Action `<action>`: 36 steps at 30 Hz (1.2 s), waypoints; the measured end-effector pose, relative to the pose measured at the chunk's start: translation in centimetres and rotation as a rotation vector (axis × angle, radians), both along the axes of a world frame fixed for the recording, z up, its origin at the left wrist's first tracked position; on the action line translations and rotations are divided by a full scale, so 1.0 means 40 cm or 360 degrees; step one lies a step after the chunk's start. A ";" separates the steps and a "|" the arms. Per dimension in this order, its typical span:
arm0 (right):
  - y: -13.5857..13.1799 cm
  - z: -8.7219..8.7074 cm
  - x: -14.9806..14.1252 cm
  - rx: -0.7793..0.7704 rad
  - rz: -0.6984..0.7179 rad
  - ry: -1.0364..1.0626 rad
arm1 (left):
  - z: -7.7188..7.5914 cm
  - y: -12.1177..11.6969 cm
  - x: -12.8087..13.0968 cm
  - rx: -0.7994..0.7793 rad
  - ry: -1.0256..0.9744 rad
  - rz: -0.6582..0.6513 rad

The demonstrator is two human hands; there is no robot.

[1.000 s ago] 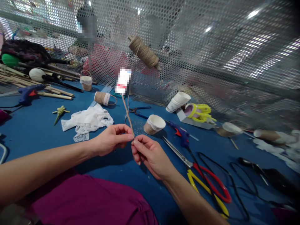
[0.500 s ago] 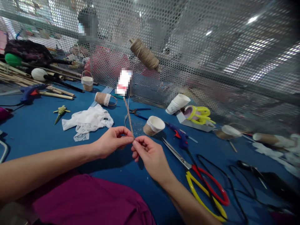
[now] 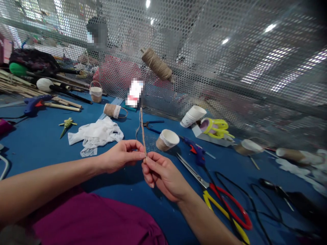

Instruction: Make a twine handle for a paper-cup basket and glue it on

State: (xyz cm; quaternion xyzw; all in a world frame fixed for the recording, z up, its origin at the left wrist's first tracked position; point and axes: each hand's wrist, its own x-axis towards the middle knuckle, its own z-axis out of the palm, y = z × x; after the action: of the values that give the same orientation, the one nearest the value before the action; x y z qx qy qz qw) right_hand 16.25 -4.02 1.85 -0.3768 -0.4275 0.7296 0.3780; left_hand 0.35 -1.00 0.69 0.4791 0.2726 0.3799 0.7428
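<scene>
My left hand (image 3: 122,157) and right hand (image 3: 165,175) meet fingertip to fingertip, both pinching the lower end of a slim brown twine-like strip (image 3: 143,134) that stands nearly upright above the blue table (image 3: 120,190), left of the twine-wrapped white cup (image 3: 165,142). I seem to be working that end; handling it further calls for a light, steady pinch.

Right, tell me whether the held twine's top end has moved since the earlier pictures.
Yes, rightward: the twine has swung its top end from below the lit phone to near the phone's lower right corner.
</scene>
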 end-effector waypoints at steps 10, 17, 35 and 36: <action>-0.005 -0.009 -0.010 0.0641 -0.0345 -0.0863 | -0.012 0.002 0.008 0.0052 0.0099 0.0136; -0.012 -0.011 -0.006 0.0698 -0.0271 -0.0855 | -0.016 0.003 0.005 0.0134 0.0154 0.0114; -0.004 -0.008 -0.011 0.0359 -0.0243 -0.0463 | -0.009 0.006 -0.003 0.0089 0.0095 0.0047; -0.005 -0.008 -0.011 0.0434 -0.0286 -0.0562 | -0.009 0.005 -0.002 0.0098 0.0114 0.0069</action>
State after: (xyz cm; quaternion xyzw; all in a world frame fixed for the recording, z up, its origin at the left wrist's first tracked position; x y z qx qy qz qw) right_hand 15.81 -4.21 1.52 -0.4804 -0.5462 0.5516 0.4082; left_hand 0.27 -0.79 0.31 0.5091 0.2976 0.3868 0.7090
